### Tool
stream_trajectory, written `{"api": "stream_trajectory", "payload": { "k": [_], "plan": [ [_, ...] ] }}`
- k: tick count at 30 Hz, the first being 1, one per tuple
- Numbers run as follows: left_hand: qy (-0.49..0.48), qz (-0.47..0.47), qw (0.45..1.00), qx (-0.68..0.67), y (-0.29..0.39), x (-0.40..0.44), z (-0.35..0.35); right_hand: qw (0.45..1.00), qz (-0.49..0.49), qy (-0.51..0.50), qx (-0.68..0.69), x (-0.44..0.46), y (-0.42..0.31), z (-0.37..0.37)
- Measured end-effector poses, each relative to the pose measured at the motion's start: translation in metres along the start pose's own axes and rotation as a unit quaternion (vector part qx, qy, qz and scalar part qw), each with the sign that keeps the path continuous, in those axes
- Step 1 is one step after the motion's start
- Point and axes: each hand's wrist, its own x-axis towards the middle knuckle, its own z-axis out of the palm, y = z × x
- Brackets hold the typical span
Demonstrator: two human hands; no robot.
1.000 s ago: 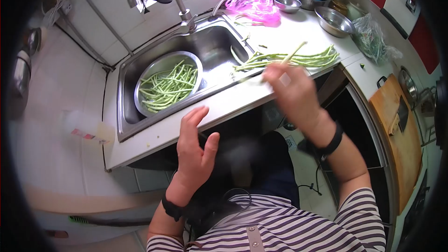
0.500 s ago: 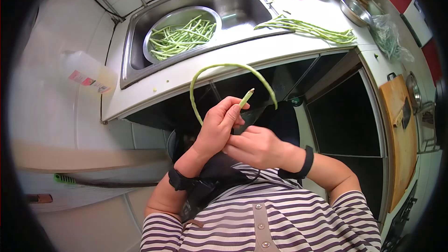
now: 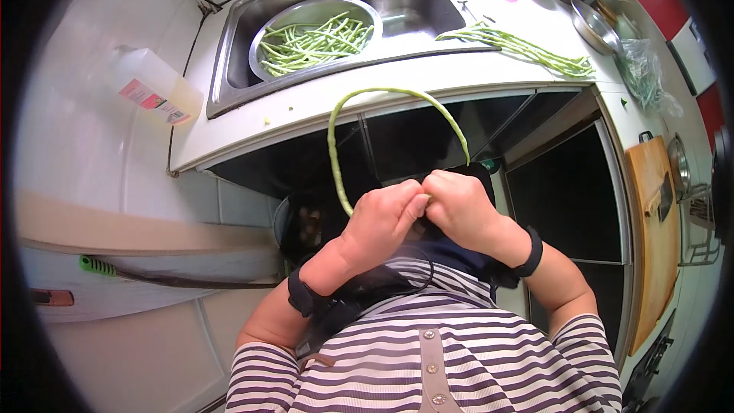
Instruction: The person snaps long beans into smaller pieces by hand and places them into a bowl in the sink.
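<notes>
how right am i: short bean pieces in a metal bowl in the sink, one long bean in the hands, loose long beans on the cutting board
Wrong place for the loose long beans: the head view shows them on the counter, not the cutting board, some ends over the sink's edge. The rest, bowl and bean in the hands, is right.

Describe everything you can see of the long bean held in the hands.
The bean is slender, pale green, slightly bumpy and flexible-looking. It rises from the left hand and arches to the right, its tip drooping just above the right hand. A short bit, apparently its other end, shows where the hands meet; the rest there is hidden. The arch is seen against the counter and dark cabinets.
</notes>
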Motion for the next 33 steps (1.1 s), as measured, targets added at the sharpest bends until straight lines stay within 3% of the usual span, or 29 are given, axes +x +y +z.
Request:
{"api": "stream_trajectory", "payload": {
  "k": [1,2,3,6,7,8,10,13,16,18,20,23,27,33],
  "plan": [
    [0.008,0.023,0.999,-0.032,0.008,0.0,-0.003,0.975,0.102,-0.021,0.195,0.0,-0.004,-0.007],
    [0.014,0.046,0.997,-0.064,0.012,-0.001,-0.005,0.902,0.201,-0.041,0.381,0.0,-0.007,-0.01],
    [0.028,0.077,0.991,-0.102,0.012,0.0,-0.003,0.852,0.179,-0.028,0.491,0.003,-0.003,-0.009],
    [0.044,-0.04,0.932,-0.357,0.018,-0.004,-0.015,0.91,0.148,0.026,0.387,0.015,0.006,0.008],
    [0.053,-0.023,0.906,-0.42,0.022,-0.003,-0.02,0.97,0.048,0.053,0.233,0.018,0.012,0.014],
    [0.062,-0.01,0.891,-0.449,0.029,-0.004,-0.025,0.992,-0.049,0.044,0.11,0.021,0.014,0.015],
    [0.06,0.03,0.85,-0.522,0.036,-0.004,-0.036,0.996,-0.073,0.029,0.036,0.026,-0.013,0.022],
    [0.075,0.063,0.776,-0.624,0.043,-0.003,-0.048,0.975,-0.216,-0.058,0.015,0.031,-0.016,0.045],
    [0.154,0.079,0.718,-0.674,0.054,-0.007,-0.067,0.977,-0.208,0.025,-0.04,0.039,-0.013,0.053],
    [0.187,0.14,0.663,-0.711,0.057,-0.012,-0.096,0.982,-0.164,0.094,-0.02,0.047,-0.005,0.039],
    [0.217,0.169,0.631,-0.725,0.049,-0.019,-0.12,0.99,-0.106,0.084,0.05,0.044,0.003,0.02],
    [0.239,0.144,0.575,-0.769,0.026,-0.024,-0.137,0.981,-0.174,0.064,-0.057,0.045,-0.008,-0.009],
    [0.26,0.158,0.543,-0.783,0.01,-0.025,-0.145,0.988,-0.137,0.009,-0.067,0.049,0.006,-0.017],
    [0.291,0.135,0.525,-0.789,-0.003,-0.027,-0.161,0.98,-0.159,0.02,-0.117,0.046,0.011,-0.016]
  ]
}}
